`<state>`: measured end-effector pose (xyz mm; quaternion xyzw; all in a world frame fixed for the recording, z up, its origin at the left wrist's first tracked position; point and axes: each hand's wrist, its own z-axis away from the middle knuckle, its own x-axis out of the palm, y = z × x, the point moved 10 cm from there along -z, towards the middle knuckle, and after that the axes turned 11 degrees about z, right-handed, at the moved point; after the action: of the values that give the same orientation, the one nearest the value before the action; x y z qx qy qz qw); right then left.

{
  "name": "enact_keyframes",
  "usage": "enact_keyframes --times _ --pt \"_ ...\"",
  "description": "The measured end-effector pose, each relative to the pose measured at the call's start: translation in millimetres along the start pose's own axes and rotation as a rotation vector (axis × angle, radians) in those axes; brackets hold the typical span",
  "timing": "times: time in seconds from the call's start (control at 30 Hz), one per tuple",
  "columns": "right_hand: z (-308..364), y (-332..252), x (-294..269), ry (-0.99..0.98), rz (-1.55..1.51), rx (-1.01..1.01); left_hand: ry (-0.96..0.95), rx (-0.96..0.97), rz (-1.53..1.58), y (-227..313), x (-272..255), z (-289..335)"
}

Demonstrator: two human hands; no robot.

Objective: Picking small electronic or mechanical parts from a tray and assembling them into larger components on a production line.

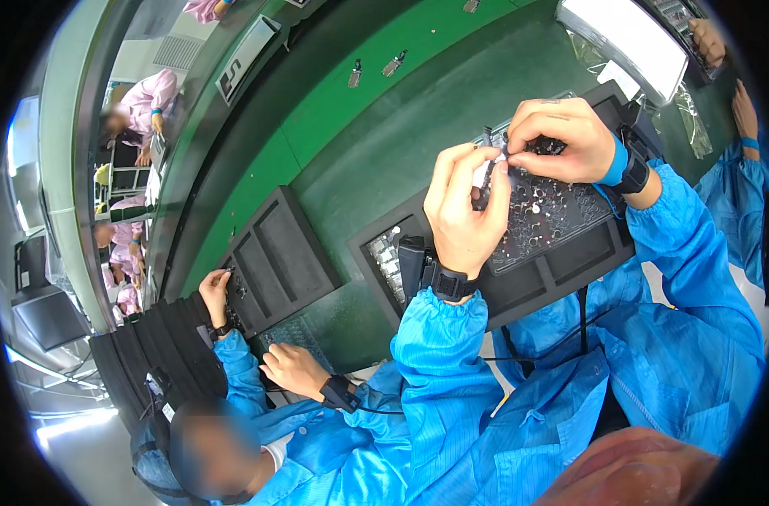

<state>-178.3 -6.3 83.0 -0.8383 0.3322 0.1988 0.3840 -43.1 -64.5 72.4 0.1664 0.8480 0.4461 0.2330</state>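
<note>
My left hand (464, 207) and my right hand (570, 139) meet fingertip to fingertip above a clear plastic tray (519, 260). Both are closed in a pinch around a small dark and silvery part (501, 156), mostly covered by the fingers, so its exact kind does not show. Many tiny dark and shiny pieces (540, 221) lie scattered in the clear tray. That tray rests in a black foam tray (561, 274), whose left compartment holds several silvery parts (388, 263).
To the left, a co-worker's hands (296, 368) are beside another black foam tray (283, 253). Small metal assemblies (393, 63) lie on the green bench (350, 143). A white sheet (629, 42) and clear bags are at the far right, near another person's hand (744, 110).
</note>
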Motion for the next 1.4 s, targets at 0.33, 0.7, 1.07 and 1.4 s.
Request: enact_keyframes --times 0.33,0.7,1.07,1.4 --pt "1 -3 0 -0.017 0.039 -0.022 -0.068 -0.005 0.056 -11 7 1" --pt "0 -8 3 -0.041 0.044 -0.053 -0.095 -0.24 0.347 -37 14 6" --pt "2 -2 12 -0.093 -0.01 0.006 -0.168 -0.247 0.356 -39 17 8" --pt "-1 -2 -7 -0.033 -0.041 0.092 0.005 -0.498 0.507 -53 14 14"
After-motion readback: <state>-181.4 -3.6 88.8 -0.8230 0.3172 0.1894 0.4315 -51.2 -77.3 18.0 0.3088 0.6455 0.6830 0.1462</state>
